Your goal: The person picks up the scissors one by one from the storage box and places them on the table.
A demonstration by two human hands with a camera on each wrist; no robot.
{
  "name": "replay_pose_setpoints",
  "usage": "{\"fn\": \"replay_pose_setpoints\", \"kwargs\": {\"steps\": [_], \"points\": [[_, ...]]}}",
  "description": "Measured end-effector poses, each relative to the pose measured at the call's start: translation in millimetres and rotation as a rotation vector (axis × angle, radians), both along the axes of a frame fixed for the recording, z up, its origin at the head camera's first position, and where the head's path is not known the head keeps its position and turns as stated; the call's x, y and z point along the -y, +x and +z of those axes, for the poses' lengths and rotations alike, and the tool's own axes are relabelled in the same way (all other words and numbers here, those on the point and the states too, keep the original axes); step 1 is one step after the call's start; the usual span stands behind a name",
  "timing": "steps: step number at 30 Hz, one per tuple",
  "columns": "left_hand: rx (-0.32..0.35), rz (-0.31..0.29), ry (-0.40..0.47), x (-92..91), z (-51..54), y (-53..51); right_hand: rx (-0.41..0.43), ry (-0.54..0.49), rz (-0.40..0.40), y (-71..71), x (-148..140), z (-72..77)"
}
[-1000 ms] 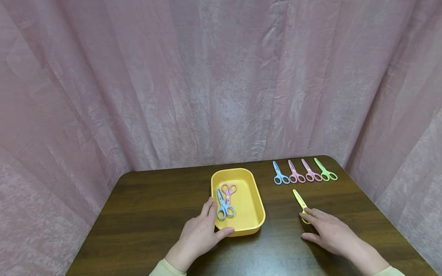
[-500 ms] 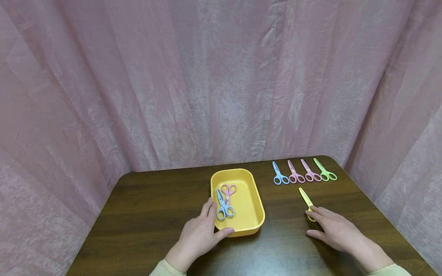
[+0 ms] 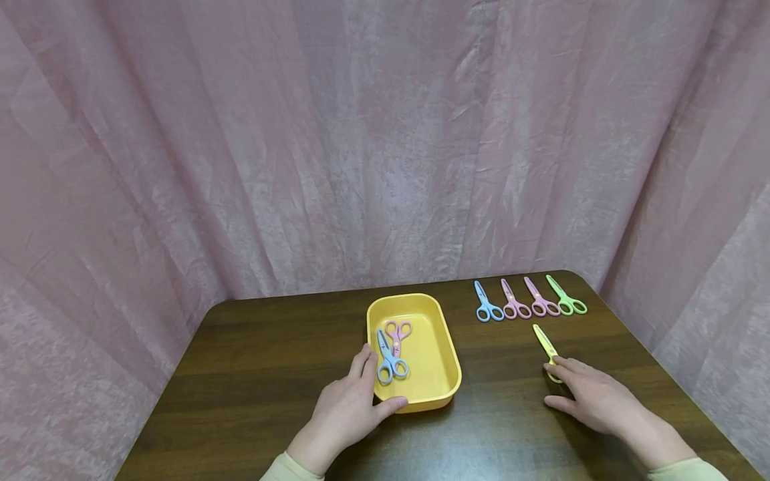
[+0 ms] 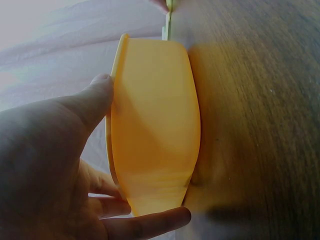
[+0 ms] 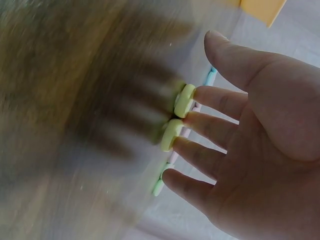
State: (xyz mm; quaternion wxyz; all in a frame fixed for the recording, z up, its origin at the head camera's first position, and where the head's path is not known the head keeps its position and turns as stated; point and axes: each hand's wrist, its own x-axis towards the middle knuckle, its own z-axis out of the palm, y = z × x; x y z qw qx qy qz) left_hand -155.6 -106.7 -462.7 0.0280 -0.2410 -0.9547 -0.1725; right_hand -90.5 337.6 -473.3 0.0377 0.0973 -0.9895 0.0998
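Around the near left corner of a yellow tray (image 3: 445, 354), my left hand (image 3: 345, 411) holds the wall, thumb on the near rim, fingers along the left side. Inside lie blue scissors (image 3: 386, 347) partly over pink scissors (image 3: 397, 341). My right hand (image 3: 598, 401) rests its straight fingertips on the handles of yellow scissors (image 3: 544, 341), which lie flat with the blades pointing away. In the right wrist view, several fingers touch the yellow handle loops (image 5: 185, 101), and the thumb stands apart from them.
At the back right, a row holds blue scissors (image 3: 483, 295), two pink scissors (image 3: 509, 292) (image 3: 534, 291) and green scissors (image 3: 559, 290), blades pointing away. The dark wooden table (image 3: 271, 354) ends at a pink curtain (image 3: 385, 133).
The yellow scissors have slid to the right and slightly away along the table, with my right hand moving along on them. My left hand and the tray have stayed put.
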Motion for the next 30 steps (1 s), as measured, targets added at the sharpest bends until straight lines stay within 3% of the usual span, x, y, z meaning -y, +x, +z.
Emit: {"fn": "replay_pose_setpoints", "kwargs": {"steps": [30], "points": [[0.014,0.000,0.002,0.3,1.4,1.0,0.021,-0.009,-0.094,1.3,-38.6,-0.6]]}}
